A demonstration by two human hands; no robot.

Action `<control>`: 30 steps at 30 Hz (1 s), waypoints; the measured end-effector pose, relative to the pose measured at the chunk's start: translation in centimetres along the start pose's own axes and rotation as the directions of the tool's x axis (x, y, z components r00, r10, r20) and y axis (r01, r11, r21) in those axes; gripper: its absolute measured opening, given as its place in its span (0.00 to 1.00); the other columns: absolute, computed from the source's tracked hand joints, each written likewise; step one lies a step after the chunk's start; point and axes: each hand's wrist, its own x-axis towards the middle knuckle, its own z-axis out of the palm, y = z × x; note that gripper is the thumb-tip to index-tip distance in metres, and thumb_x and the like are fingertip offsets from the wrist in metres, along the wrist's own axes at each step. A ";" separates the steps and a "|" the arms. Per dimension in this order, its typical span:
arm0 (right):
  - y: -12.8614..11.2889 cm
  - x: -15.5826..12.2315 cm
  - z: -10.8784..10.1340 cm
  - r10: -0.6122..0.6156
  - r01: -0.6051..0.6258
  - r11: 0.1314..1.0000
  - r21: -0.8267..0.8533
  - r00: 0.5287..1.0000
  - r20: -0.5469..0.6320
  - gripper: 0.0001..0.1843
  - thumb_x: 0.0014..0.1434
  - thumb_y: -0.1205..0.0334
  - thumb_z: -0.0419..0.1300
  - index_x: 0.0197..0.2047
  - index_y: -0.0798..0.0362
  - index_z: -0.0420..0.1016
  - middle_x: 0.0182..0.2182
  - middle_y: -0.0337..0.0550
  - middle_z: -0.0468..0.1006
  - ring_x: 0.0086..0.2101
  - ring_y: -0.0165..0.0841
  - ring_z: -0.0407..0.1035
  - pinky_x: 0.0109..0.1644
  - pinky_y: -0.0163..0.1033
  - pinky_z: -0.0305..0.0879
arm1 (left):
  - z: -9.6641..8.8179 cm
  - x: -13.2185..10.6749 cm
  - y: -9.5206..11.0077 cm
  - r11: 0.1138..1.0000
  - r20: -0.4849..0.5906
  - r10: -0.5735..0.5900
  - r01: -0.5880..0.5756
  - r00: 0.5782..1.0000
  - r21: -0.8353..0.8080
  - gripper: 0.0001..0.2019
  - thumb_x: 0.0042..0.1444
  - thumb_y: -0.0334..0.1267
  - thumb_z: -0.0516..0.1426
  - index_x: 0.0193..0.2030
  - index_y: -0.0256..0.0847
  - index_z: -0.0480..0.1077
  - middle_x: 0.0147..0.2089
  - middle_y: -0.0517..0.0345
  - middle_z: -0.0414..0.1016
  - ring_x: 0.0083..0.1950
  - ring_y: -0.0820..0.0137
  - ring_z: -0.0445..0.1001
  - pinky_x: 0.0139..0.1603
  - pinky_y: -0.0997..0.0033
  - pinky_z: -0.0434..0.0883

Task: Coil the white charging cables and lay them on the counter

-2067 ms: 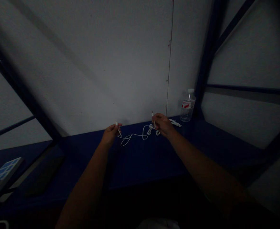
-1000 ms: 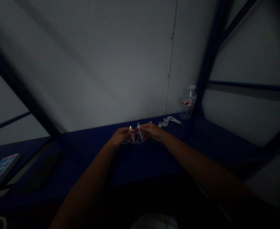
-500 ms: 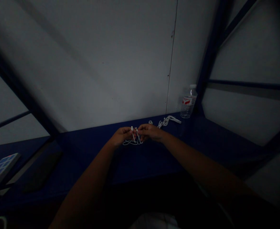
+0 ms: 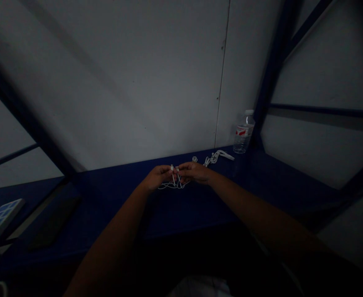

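Observation:
A thin white cable is held up between my two hands over the blue tabletop, its loops hanging below the fingers. My left hand pinches one end, where a small white plug points upward. Close beside it, my right hand grips the other end near a second small connector. The two connectors stand side by side, a narrow gap between them. Their exact plug types are hard to make out in the dim light.
Behind my right hand, a bundle of white cables and a small coil lie on the blue table. A clear bottle stands by the wall. At left are a dark flat object and a blue-and-white box.
Both hands stay nearly in place. The connectors have come slightly closer together, and the hanging cable loops have shifted a little.

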 end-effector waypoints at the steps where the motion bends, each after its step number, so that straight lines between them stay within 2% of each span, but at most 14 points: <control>1: -0.1 0.0 0.1 0.001 -0.001 1.000 -0.003 1.000 -0.004 0.16 0.53 0.57 0.68 0.44 0.53 0.78 0.37 0.45 0.81 0.28 0.27 0.74 0.33 0.33 0.74 | 0.0 0.0 0.0 1.000 -0.008 -0.004 0.004 1.000 0.004 0.17 0.55 0.47 0.61 0.41 0.33 0.75 0.35 0.47 0.77 0.35 0.68 0.75 0.42 0.64 0.69; 9: 0.2 0.0 0.0 -0.011 0.010 1.000 -0.030 1.000 -0.014 0.15 0.55 0.57 0.66 0.45 0.54 0.79 0.37 0.47 0.81 0.30 0.29 0.75 0.35 0.34 0.75 | -0.5 0.2 -0.3 0.999 -0.045 -0.018 0.020 0.999 0.028 0.17 0.54 0.48 0.61 0.41 0.34 0.76 0.35 0.48 0.77 0.35 0.68 0.75 0.42 0.65 0.70; 18: 0.5 0.1 -0.3 -0.029 0.029 0.999 0.013 0.999 -0.024 0.14 0.55 0.59 0.66 0.44 0.54 0.75 0.34 0.44 0.80 0.28 0.28 0.74 0.32 0.33 0.73 | -0.2 0.1 0.1 0.999 -0.009 0.009 -0.009 1.000 0.051 0.16 0.56 0.47 0.60 0.42 0.34 0.76 0.35 0.48 0.77 0.35 0.69 0.75 0.42 0.65 0.69; 24: 0.5 0.0 -0.3 -0.024 0.023 1.000 0.021 1.000 0.016 0.14 0.54 0.59 0.66 0.43 0.55 0.74 0.36 0.45 0.79 0.28 0.28 0.73 0.34 0.35 0.73 | 0.0 0.1 0.2 0.996 -0.009 -0.024 0.025 1.000 0.086 0.17 0.55 0.47 0.61 0.43 0.34 0.75 0.37 0.47 0.78 0.37 0.67 0.76 0.43 0.64 0.70; 27: 0.5 0.2 -0.2 -0.030 0.031 0.999 0.026 0.999 -0.035 0.15 0.53 0.58 0.67 0.42 0.55 0.72 0.34 0.43 0.79 0.27 0.28 0.73 0.33 0.34 0.71 | 0.1 0.2 0.2 0.996 -0.045 -0.032 0.035 0.998 0.079 0.16 0.52 0.46 0.63 0.39 0.34 0.74 0.36 0.48 0.78 0.35 0.67 0.76 0.42 0.64 0.71; 30: 0.6 0.5 -0.3 -0.068 0.070 0.997 0.011 0.986 -0.152 0.15 0.51 0.57 0.67 0.40 0.54 0.71 0.27 0.38 0.77 0.23 0.26 0.70 0.29 0.33 0.68 | 0.1 0.4 0.1 0.993 -0.127 -0.020 0.034 0.992 0.110 0.14 0.49 0.45 0.65 0.32 0.35 0.71 0.31 0.50 0.77 0.31 0.69 0.75 0.37 0.67 0.70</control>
